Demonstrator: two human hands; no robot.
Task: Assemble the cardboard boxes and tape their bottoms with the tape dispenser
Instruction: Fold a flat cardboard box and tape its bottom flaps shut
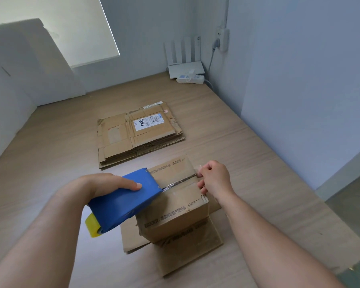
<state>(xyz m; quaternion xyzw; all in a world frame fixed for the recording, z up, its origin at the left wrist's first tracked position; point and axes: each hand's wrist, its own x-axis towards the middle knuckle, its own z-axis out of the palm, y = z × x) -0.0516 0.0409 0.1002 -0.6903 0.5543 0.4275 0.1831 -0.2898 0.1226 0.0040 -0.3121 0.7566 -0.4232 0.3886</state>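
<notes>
A small brown cardboard box stands upside down on the wooden table, its bottom flaps folded shut on top. My left hand grips a blue tape dispenser with a yellowish tape roll at its rear; its front end sits at the left end of the flap seam. A strip of clear tape runs along the seam from the dispenser to my right hand, which pinches the tape's end at the box's right edge. The box's open flaps spread flat on the table beneath it.
A stack of flattened cardboard boxes with a white shipping label lies farther back on the table. A white router and a power strip sit in the far corner. Walls close in left and right; a glass edge is at right.
</notes>
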